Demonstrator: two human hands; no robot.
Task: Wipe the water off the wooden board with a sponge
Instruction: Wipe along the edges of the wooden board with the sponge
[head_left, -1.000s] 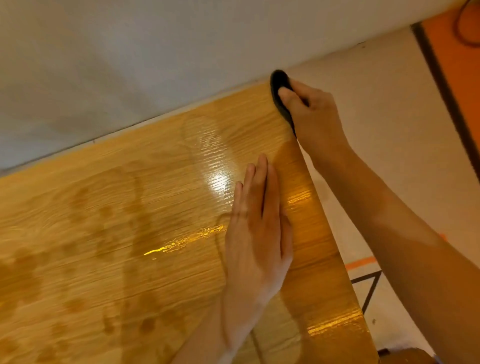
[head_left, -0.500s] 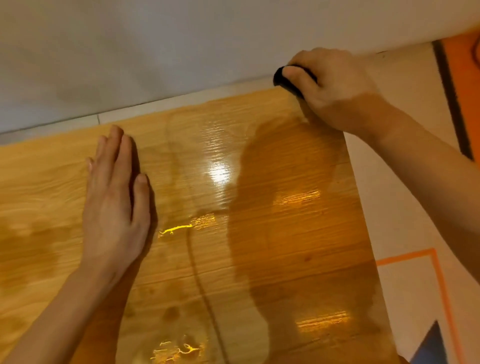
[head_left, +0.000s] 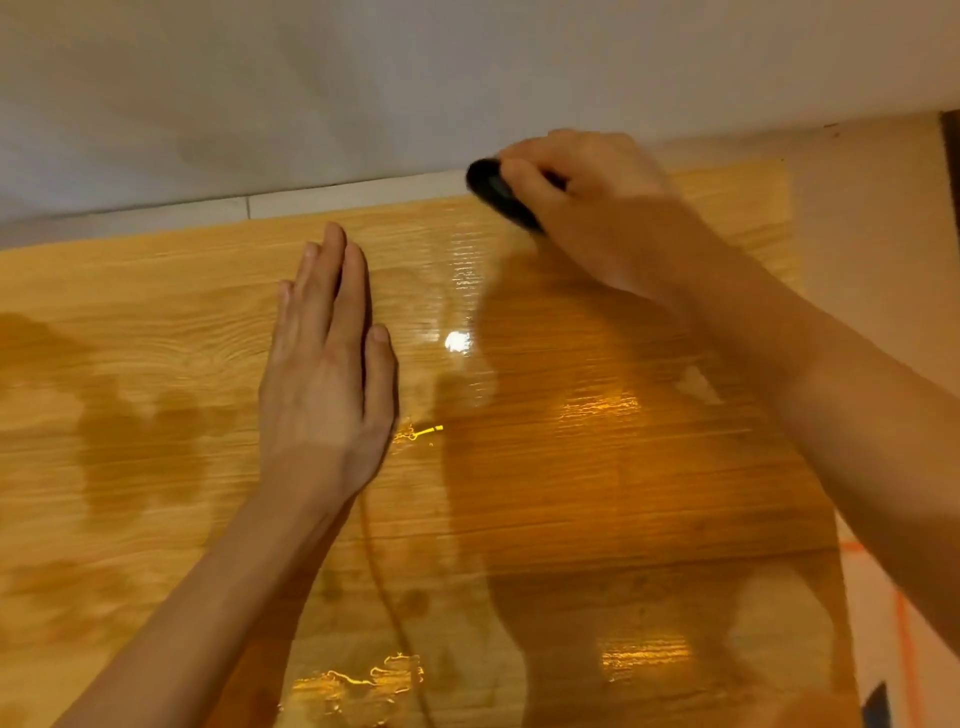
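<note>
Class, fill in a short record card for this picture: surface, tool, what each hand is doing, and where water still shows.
Surface: wooden board, glossy, lying by a pale wall
Tool: dark sponge at the board's far edge
Right hand: grips the sponge, pressing it on the board
Left hand: flat on the board, fingers straight
Water: shining puddle at the near edge; dark damp patches to the left
</note>
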